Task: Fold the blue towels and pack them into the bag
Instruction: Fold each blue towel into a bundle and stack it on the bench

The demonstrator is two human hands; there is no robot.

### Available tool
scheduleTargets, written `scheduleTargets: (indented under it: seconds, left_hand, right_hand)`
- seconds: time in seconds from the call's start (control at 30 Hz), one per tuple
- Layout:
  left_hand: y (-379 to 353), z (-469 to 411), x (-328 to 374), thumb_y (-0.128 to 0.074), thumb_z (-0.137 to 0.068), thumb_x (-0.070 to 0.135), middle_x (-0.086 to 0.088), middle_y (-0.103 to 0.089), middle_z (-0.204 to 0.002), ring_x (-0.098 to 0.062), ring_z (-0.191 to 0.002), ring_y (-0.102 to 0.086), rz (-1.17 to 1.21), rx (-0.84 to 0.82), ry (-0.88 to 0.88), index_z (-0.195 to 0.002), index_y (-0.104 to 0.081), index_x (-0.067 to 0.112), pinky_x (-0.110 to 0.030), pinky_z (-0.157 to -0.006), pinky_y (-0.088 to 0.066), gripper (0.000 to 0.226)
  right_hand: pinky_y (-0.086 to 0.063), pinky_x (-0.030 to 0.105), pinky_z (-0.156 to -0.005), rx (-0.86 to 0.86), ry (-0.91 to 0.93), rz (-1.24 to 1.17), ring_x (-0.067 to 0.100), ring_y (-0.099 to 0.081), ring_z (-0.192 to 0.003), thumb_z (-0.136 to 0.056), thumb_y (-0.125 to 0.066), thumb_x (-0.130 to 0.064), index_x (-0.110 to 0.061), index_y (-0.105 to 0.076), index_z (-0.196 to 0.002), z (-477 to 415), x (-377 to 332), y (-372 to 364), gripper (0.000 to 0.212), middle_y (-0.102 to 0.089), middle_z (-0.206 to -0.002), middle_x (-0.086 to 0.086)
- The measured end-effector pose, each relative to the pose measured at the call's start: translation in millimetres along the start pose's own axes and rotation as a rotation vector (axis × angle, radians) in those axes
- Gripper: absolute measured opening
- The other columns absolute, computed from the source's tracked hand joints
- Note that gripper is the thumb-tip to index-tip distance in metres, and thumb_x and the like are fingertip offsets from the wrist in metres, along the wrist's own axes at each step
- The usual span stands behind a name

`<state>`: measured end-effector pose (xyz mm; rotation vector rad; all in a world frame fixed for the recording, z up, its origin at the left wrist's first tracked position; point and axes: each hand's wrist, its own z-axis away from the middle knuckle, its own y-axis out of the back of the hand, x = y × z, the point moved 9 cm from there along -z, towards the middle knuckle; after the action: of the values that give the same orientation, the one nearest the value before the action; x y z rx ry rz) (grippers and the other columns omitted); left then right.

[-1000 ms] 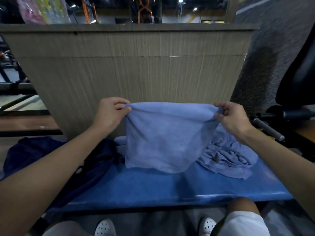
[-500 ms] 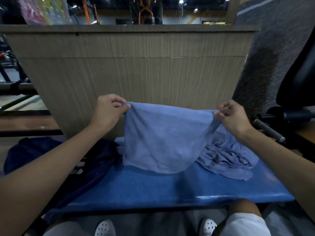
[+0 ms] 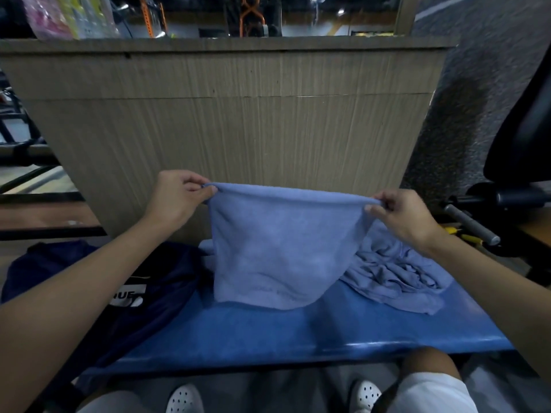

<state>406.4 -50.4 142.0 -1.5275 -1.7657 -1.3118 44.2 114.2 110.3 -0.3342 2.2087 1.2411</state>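
A light blue towel (image 3: 283,248) hangs doubled over the blue bench (image 3: 298,332), its lower edge touching the bench top. My left hand (image 3: 176,198) pinches its top left corner, and my right hand (image 3: 399,216) pinches its top right corner, so the top edge is stretched between them. To the right, a crumpled heap of more blue towels (image 3: 393,278) lies on the bench, partly behind the held towel. At the left lies a dark navy bag (image 3: 143,281) with a white label, partly under my left forearm.
A tall wood-grain panel (image 3: 238,123) stands right behind the bench. A black chair and a metal bar (image 3: 471,225) are at the right. My knees and white shoes (image 3: 185,397) show below the bench's front edge.
Both hands have shifted their pinch on the top corners and pulled the towel's upper edge straighter and wider. The towel's lower edge has settled onto the bench.
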Motion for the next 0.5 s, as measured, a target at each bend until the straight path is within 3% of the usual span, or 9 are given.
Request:
scheduleTargets:
  seconds: [0.13, 0.27, 0.4, 0.5]
  left_hand:
    - [-3, -2, 1, -0.075, -0.082, 0.005, 0.014, -0.067, -0.054, 0.003, -0.053, -0.063, -0.044, -0.044, -0.022, -0.080, -0.067, 0.010, -0.008, -0.056, -0.047, 0.010]
    - [-10, -7, 6, -0.075, -0.083, 0.007, 0.001, -0.065, -0.062, 0.003, -0.052, -0.057, -0.126, -0.082, -0.076, -0.078, -0.068, 0.011, -0.008, -0.055, -0.043, 0.009]
    - [-17, -19, -1, -0.073, -0.084, 0.008, -0.006, -0.062, -0.061, -0.001, -0.041, -0.052, -0.157, -0.063, -0.027, -0.074, -0.065, 0.015, -0.012, -0.044, -0.040, 0.015]
    - [-30, -30, -12, -0.068, -0.088, 0.004, -0.016, -0.060, -0.061, -0.007, -0.038, -0.058, -0.013, -0.063, 0.108, -0.080, -0.060, 0.005, -0.016, -0.035, -0.040, 0.012]
  right_hand:
    - [-0.030, 0.031, -0.053, 0.031, 0.077, 0.052, 0.014, -0.036, -0.053, -0.091, -0.063, -0.012, -0.012, -0.048, -0.056, -9, -11, 17, 0.038, -0.038, -0.055, 0.002]
    - [-0.033, 0.037, -0.057, 0.074, 0.050, 0.132, 0.034, -0.039, -0.061, -0.093, -0.061, -0.017, 0.013, -0.054, -0.075, -19, -10, 24, 0.036, -0.045, -0.067, 0.022]
    - [-0.030, 0.034, -0.053, 0.065, -0.001, 0.141, 0.027, -0.043, -0.061, -0.093, -0.063, -0.022, 0.010, -0.056, -0.075, -31, -3, 23, 0.037, -0.047, -0.063, 0.020]
    - [-0.043, 0.039, -0.058, 0.089, -0.026, 0.109, 0.039, -0.054, -0.066, -0.094, -0.061, -0.020, 0.010, -0.059, -0.078, -43, 2, 22, 0.034, -0.057, -0.067, 0.027]
